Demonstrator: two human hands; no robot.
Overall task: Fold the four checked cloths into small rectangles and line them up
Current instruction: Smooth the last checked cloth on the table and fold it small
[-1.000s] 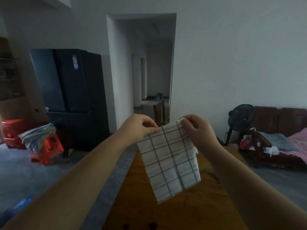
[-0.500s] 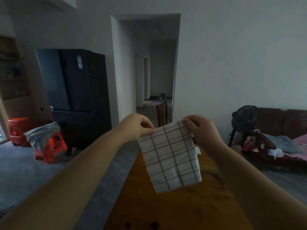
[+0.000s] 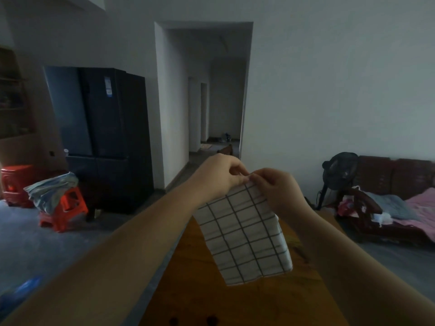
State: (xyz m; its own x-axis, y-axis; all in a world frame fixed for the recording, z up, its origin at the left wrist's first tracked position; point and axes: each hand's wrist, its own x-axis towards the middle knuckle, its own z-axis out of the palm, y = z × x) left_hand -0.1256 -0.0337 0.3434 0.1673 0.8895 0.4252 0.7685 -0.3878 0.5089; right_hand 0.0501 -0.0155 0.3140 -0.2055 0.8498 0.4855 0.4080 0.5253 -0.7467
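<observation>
The wooden table (image 3: 193,290) sat right under you, with the checked cloth (image 3: 244,236) hanging in the air above it. Your left hand (image 3: 221,175) and right hand (image 3: 277,189) were touching at its top edge, both pinching it with curled fingers. A black fridge (image 3: 103,137) stood way back on the left.
</observation>
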